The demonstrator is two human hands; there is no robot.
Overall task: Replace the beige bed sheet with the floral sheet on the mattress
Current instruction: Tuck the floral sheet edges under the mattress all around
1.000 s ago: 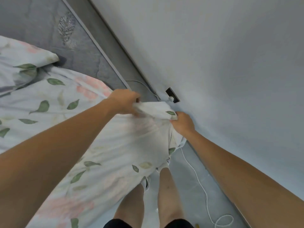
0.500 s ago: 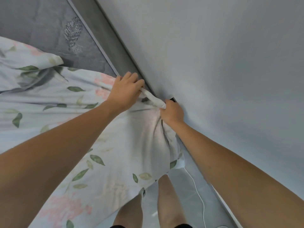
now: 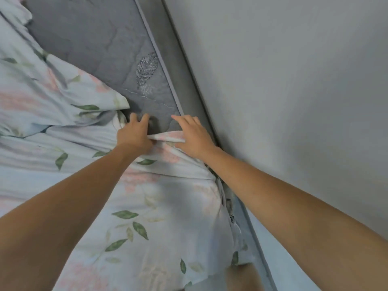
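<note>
The floral sheet (image 3: 69, 156), pale with green leaves and pink blooms, lies bunched over the near and left part of the grey quilted mattress (image 3: 100, 49). Both my hands hold its leading edge on the mattress top near the wall side. My left hand (image 3: 134, 134) grips a fold of the hem, thumb tucked under it. My right hand (image 3: 194, 136) lies on the same hem, fingers stretched forward over the mattress and thumb pinching the cloth beneath. No beige sheet is in view.
A plain grey wall (image 3: 283, 91) runs close along the mattress's right side, leaving a narrow gap. The mattress piping (image 3: 165, 70) marks that edge. The sheet's corner hangs down by my leg (image 3: 241, 278) at the bottom.
Both hands have carried the sheet's edge forward, from the mattress corner up onto the top surface. The socket and white cable by the floor have left the view.
</note>
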